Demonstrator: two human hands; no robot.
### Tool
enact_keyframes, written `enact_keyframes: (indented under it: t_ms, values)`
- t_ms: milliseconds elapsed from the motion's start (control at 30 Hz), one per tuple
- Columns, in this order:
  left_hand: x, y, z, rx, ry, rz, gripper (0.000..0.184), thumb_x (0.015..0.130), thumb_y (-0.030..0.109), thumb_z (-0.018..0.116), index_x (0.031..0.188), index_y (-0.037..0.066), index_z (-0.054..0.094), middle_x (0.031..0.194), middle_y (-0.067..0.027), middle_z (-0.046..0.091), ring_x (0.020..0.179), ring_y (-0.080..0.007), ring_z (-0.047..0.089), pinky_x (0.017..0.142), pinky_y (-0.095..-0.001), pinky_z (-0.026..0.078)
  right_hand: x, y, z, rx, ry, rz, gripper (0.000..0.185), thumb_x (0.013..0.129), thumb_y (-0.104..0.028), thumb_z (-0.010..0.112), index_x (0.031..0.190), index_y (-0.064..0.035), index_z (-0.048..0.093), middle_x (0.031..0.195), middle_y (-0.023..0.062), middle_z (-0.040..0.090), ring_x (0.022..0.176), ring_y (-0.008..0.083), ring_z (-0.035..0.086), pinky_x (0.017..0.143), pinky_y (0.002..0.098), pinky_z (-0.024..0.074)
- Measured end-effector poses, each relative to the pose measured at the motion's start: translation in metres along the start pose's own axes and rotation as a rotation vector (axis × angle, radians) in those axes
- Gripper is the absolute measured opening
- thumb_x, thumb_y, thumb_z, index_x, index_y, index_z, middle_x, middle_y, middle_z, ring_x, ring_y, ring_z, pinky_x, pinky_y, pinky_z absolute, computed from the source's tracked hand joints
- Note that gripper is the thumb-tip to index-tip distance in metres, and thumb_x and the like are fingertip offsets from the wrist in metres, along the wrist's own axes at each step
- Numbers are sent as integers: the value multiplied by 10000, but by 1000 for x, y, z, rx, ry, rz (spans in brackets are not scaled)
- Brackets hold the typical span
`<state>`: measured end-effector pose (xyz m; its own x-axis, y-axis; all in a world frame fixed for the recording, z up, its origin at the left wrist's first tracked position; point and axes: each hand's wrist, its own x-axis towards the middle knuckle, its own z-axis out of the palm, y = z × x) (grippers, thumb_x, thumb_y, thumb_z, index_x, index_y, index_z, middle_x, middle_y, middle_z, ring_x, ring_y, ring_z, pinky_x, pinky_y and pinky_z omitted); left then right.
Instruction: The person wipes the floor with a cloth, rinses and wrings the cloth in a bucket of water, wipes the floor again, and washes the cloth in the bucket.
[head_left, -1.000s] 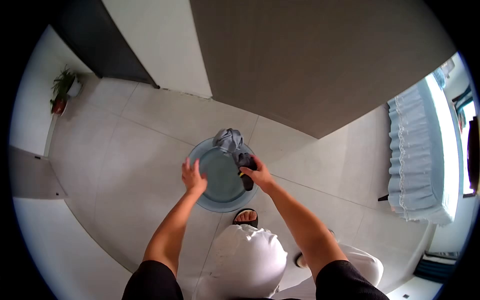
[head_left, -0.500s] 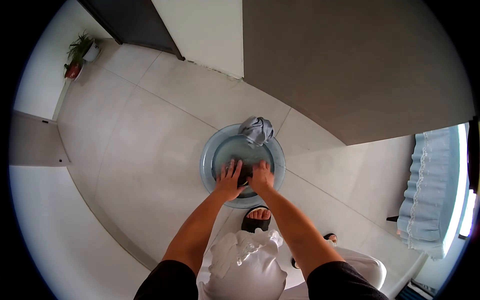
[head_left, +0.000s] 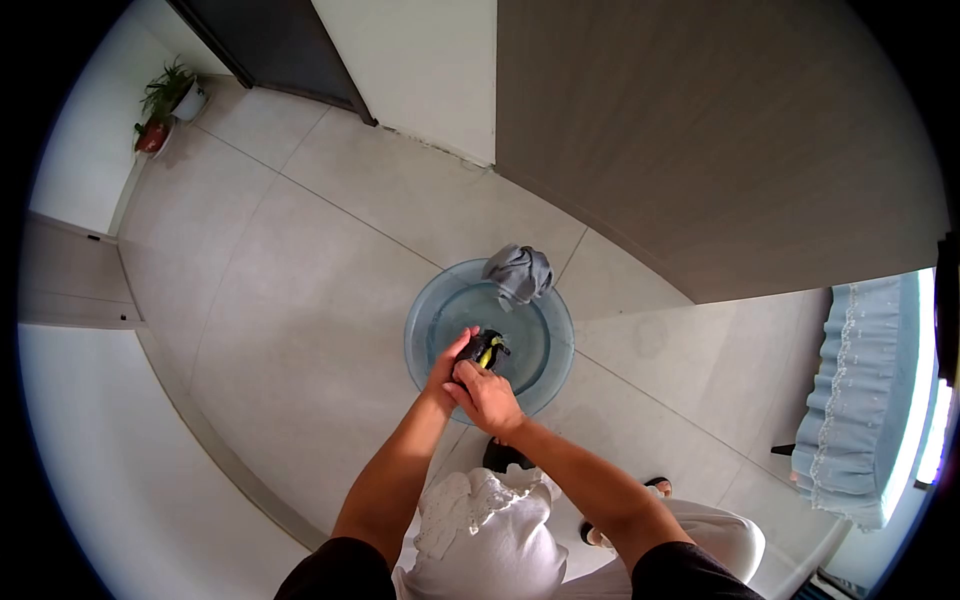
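A wide translucent blue basin (head_left: 552,365) with water in it stands on the floor in front of me. Above its near side, a small bunched black cloth (head_left: 489,350) with a yellow part is held between both hands; its exact kind is unclear. My left hand (head_left: 447,370) is wrapped round it from the left. From the right, my right hand (head_left: 487,396) closes over the near end, its fingertips partly hidden. A grey cloth (head_left: 519,274) lies crumpled over the far rim of the basin.
Large pale tiles (head_left: 290,300) cover the floor. A brown panel (head_left: 700,150) rises at the upper right, and a blue ruffled cover (head_left: 860,400) hangs at the right. Potted plants (head_left: 172,95) stand far left. My dark sandal (head_left: 502,455) is close to the basin.
Both hands have come up from the water, drawing together. The black cloth, earlier pressed under them in the basin, is now bunched between them, with yellow showing.
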<state>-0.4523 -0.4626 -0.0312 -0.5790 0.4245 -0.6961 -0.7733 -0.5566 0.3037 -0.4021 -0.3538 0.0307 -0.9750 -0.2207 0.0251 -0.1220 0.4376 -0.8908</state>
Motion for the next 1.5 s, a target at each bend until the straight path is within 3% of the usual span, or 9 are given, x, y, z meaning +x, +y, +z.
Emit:
enact_keyframes:
  t_ms: [133, 333, 467, 700, 867, 1100, 1200, 1333, 1500]
  values:
    - [22, -10, -30, -191, -249, -79, 358, 948, 429, 480, 1029, 106, 612, 983, -44, 655, 914, -210, 627, 805, -364, 516, 6, 13, 8, -281, 30, -94, 225, 898, -284, 559, 879, -70, 492, 812, 130, 612, 680, 323, 632, 556, 411, 504]
    - [18, -17, -22, -81, 200, -126, 383, 939, 469, 451, 1019, 124, 597, 949, -24, 643, 847, -184, 632, 752, -349, 529, 14, 36, 8, -500, 89, -27, 201, 894, -291, 552, 861, -100, 500, 742, 110, 629, 613, 286, 643, 495, 393, 503]
    - [9, -3, -24, 253, 163, -59, 381, 929, 483, 463, 1097, 155, 560, 1005, 13, 610, 873, -144, 590, 757, -349, 485, 16, 49, -11, -365, 185, 476, 194, 894, -275, 522, 947, -89, 538, 899, 128, 657, 801, 369, 639, 662, 470, 506]
    - [2, 16, -41, 818, -3, 343, 203, 895, 316, 629, 971, 154, 534, 963, 59, 494, 793, -74, 446, 703, -262, 333, 12, 80, -47, -480, -148, 603, 587, 718, -204, 671, 1273, -102, 510, 1142, 185, 589, 1052, 362, 582, 867, 418, 489]
    - [-13, 9, -28, 1625, 145, 589, 408, 744, 314, 743, 1059, 86, 618, 1242, -194, 477, 1139, -352, 490, 950, -410, 407, 5, 77, -40, -442, -18, 541, 640, 701, -225, 735, 1273, -57, 501, 1115, 199, 580, 1149, 340, 504, 924, 412, 462]
    - [-19, -12, 2, 2171, 401, 639, 612, 670, 471, 765, 1149, 116, 629, 1500, -189, 201, 1331, -422, 238, 1042, -505, 256, 7, 117, -13, -91, -105, 735, 427, 732, -256, 746, 1071, -37, 606, 1001, 154, 621, 1013, 278, 569, 870, 349, 463]
    - [-26, -11, 24, 1941, 232, 1048, 520, 678, 346, 778, 1098, 71, 644, 1368, -195, 424, 1200, -380, 439, 986, -479, 348, 2, 95, -20, 401, 63, 605, 288, 771, -213, 727, 956, -15, 629, 921, 112, 628, 898, 193, 595, 815, 297, 464]
    - [4, -11, -7, 1497, 217, 790, 309, 728, 137, 708, 993, -12, 651, 856, -206, 639, 756, -348, 645, 688, -390, 501, -8, 87, -29, 333, 254, 442, 163, 827, -159, 682, 880, -7, 666, 746, 50, 655, 720, 116, 612, 677, 286, 493]
    - [-9, 5, -19, 814, 120, 220, 255, 892, 221, 650, 1075, 46, 618, 914, 14, 642, 829, -79, 602, 694, -263, 501, -8, 89, -54, 155, 271, 463, 164, 809, -135, 684, 919, -13, 691, 796, 85, 699, 739, 141, 657, 673, 282, 508]
